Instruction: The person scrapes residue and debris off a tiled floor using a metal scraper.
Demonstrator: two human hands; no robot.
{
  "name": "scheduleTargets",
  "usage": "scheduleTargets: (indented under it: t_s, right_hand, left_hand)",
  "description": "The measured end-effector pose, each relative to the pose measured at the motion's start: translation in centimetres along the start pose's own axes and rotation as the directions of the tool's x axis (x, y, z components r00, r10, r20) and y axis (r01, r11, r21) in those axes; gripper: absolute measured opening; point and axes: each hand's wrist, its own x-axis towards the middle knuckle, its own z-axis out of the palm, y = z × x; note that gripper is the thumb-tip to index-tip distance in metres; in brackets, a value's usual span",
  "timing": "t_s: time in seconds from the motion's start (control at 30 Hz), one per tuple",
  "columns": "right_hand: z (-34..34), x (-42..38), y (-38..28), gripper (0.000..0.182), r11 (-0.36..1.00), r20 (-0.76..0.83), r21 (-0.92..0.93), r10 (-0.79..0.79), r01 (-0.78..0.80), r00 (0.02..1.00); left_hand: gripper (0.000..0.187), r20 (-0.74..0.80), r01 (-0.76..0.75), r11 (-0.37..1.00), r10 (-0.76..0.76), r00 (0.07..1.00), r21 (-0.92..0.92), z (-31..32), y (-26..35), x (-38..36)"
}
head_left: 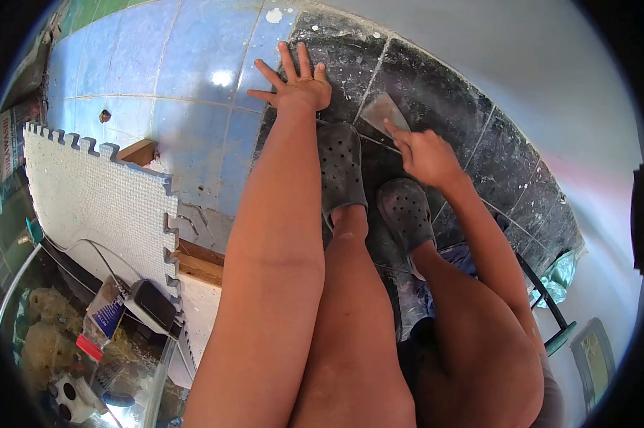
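Black tiles (439, 85) underlie right hand (434, 160) gripping scraper (384, 111); sideways lettering (9, 146) seems blurred.

A scraper (380, 109) with a smudged, pale-grey blade slants low against black floor tiles (436, 85), its broad edge toward the blue tiling, its handle seemingly hidden in the right-hand grip (430, 158). White specks and chalky smears mottle the glossy dark squares between pale grout lines.

Black-tiled floor section (436, 93) with pale joints and white surface marks, blue-tiled floor section (122, 57) adjoining its left edge, bright light reflection (222, 78) near the junction, green tiles (86, 13) at upper left, plain pale wall (536, 57) bordering the black section's right edge.
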Motion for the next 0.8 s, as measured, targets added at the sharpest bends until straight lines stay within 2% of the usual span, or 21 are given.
scheduleTargets:
  t_s: [0.1,0.2,0.3,0.4,0.5,0.63,0.7,0.8]
  right_hand:
    - [0.4,-2.1,0.4,0.049,0.997,0.117,-0.055,0.066,-0.059,0.991]
    - [1.7,-2.1,-1.4,0.047,0.997,-0.004,-0.016,0.082,-0.082,0.997]
    - [1.8,-0.1,-2.6,0.047,0.988,-0.006,-0.020,0.155,-0.155,0.988]
    - [1.6,-1.2,-1.4,0.048,0.998,-0.018,-0.013,0.066,-0.066,0.998]
    - [1.9,-2.9,-0.3,0.048,0.998,0.055,0.009,0.058,-0.058,0.997]
    - [2.4,-0.7,-2.1,0.047,0.989,-0.049,0.068,0.137,-0.133,0.989]
    - [1.7,-0.1,-2.5,0.047,0.986,-0.064,0.095,0.144,-0.137,0.988]
    - [1.7,-2.2,-1.9,0.046,0.993,0.038,0.077,0.083,-0.086,0.996]
  left_hand:
    - [0.063,0.033,0.025,0.999,-0.026,0.999,0.023,-0.2,-0.2,-0.1]
    - [0.062,-0.010,0.010,1.000,-0.010,1.000,-0.016,0.2,0.0,0.2]
    - [0.062,-0.025,0.007,0.999,-0.008,1.000,-0.041,0.5,0.0,0.1]
    - [0.062,-0.042,-0.004,1.000,0.003,0.999,-0.023,0.3,-0.1,0.1]
    - [0.062,-0.042,0.003,1.000,-0.004,0.999,-0.021,0.4,-0.2,0.1]
    - [0.062,-0.048,0.004,1.000,-0.004,0.999,-0.011,0.4,0.0,0.0]
    - [0.062,0.001,0.011,1.000,-0.011,1.000,0.002,0.0,0.2,0.0]
    - [0.062,0.004,0.011,1.000,-0.011,1.000,-0.002,-0.2,0.0,0.0]
